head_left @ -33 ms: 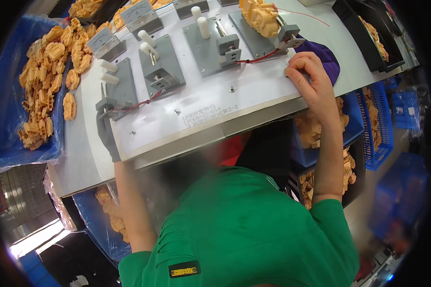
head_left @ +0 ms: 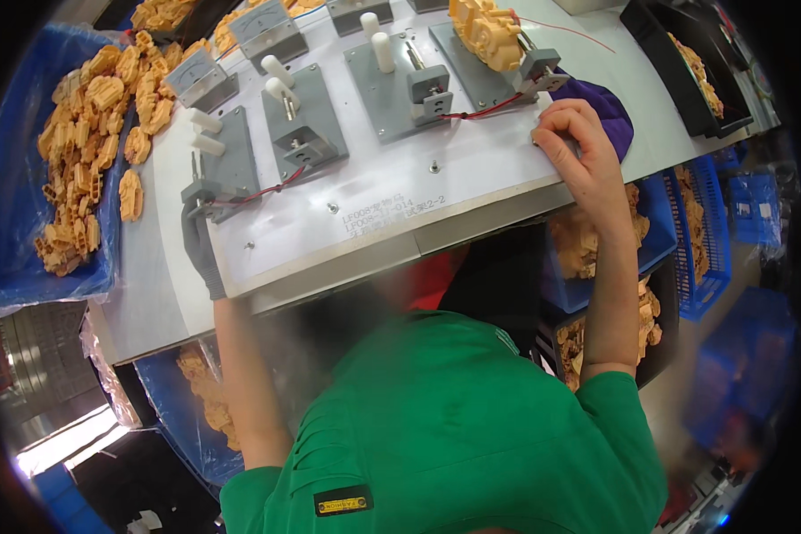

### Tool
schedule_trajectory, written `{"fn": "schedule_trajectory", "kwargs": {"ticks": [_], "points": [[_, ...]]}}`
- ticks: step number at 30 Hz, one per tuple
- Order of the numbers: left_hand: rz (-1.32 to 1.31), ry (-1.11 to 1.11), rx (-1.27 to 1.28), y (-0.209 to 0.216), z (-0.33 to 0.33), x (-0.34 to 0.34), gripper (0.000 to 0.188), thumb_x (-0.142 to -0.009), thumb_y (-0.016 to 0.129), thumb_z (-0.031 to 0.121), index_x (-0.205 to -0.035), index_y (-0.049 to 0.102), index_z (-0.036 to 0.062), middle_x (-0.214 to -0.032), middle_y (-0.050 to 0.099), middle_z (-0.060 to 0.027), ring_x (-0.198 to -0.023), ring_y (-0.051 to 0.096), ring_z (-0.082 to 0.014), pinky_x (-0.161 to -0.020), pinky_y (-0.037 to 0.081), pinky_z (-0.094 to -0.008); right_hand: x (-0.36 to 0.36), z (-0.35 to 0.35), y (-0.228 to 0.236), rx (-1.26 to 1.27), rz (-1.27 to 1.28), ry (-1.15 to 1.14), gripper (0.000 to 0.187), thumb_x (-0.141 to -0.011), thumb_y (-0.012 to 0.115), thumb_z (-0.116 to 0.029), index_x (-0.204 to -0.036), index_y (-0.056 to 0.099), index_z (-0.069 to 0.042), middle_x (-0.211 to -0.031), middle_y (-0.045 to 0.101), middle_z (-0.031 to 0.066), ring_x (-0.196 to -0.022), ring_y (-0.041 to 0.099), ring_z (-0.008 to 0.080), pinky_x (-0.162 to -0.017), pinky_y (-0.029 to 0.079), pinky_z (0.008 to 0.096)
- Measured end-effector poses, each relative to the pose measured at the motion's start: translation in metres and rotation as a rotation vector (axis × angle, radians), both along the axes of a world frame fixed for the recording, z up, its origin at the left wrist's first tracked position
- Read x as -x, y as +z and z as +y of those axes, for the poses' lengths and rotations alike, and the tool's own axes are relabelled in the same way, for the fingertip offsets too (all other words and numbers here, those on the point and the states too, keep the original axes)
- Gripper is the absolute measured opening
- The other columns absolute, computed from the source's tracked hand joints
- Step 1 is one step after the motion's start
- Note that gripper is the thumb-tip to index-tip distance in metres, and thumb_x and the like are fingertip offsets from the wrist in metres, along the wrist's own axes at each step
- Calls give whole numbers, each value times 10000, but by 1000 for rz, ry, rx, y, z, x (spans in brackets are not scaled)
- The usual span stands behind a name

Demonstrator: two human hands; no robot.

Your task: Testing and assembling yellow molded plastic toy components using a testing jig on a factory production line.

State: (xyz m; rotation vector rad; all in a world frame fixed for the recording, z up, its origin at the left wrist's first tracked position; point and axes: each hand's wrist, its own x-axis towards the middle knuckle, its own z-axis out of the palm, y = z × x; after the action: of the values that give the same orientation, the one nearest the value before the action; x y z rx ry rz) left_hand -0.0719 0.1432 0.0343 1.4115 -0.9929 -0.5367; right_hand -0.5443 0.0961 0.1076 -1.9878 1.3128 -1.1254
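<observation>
A white board [head_left: 392, 191] lies on the table, carrying several grey test fixtures [head_left: 384, 93] with white pegs, metal pins and red wires. My left hand [head_left: 202, 254], in a grey glove, lies along the board's left edge beside the leftmost fixture [head_left: 222, 165]; its fingers are mostly hidden. My bare right hand [head_left: 586, 151] is at the board's right end, fingers curled and thumb tip close to the index finger. What lies between them is too small to make out. Purple cloth [head_left: 605, 107] sits behind that hand. A yellow-orange plastic housing [head_left: 487, 34] rests on the rightmost fixture.
On the left stands a blue, plastic-lined bin [head_left: 4, 191] of yellow-orange parts, some spilling onto the table. Grey dial meters [head_left: 201, 78] line the far side. A black bin [head_left: 654, 49] stands at the right. Blue crates [head_left: 707, 258] with parts sit below the table's right side.
The board and bins sit very slightly lower and further right in the picture. Both hands keep their places and pose.
</observation>
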Motion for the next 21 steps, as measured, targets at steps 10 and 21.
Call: {"fn": "schedule_trajectory", "kwargs": {"ticks": [10, 21], "points": [[-116, -1, -8, -15, 3, -13, 282, -980, 493, 146, -1177, 595, -28, -1087, 636, -104, -996, 599, -187, -917, 469, -317, -6, 4, -13, 66, -47, -56, 113, -823, 682, -72, -900, 619, -18, -1042, 546, 65, -991, 540, 179, -893, 419, 284], [-100, 29, -49, 9, 2, 8, 297, -996, 468, 151, -1194, 586, -36, -1124, 629, -116, -1062, 571, -181, -963, 419, -293, -5, 4, -21, 74, -116, -51, 126, -858, 686, -112, -931, 617, -37, -1066, 535, 51, -1001, 518, 166, -921, 402, 287]]}}
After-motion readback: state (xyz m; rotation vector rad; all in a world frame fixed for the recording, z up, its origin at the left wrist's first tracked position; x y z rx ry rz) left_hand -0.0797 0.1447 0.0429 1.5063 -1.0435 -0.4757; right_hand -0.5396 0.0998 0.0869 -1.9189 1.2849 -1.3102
